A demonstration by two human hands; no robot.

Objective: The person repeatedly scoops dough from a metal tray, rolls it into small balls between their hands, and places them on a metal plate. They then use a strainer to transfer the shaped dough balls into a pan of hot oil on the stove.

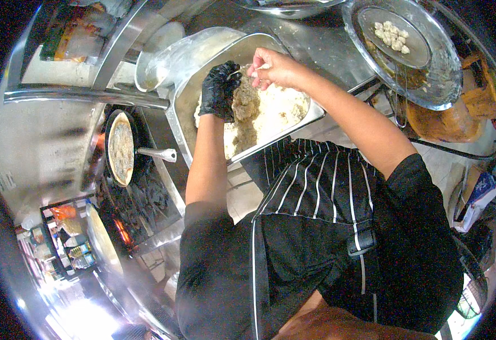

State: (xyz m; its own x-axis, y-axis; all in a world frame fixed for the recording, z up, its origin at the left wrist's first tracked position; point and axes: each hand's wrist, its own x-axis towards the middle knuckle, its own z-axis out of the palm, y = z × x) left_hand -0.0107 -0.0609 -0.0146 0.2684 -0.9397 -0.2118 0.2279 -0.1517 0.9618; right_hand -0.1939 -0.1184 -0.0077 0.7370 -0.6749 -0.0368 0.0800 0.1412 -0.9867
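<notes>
A deep steel pan (175,127) holds a heap of pale, crumbly mixture (279,110), part of it in shadow. My left hand (219,90), in a black glove, is over the left side of the pan with its fingers curled; a thin pale bit shows at the fingertips, but what they hold is hidden. Bare, my right hand (276,69) is above the far part of the mixture, close to the glove. Its fingers pinch a small whitish piece (264,67), too small to name.
At the far right, a wide metal bowl (449,73) carries a strainer (426,56) with several pale lumps (392,37). A frying pan (121,147) with pale food sits on the stove at left, near a glowing orange burner (122,231). Clear plastic (194,54) lies behind the steel pan.
</notes>
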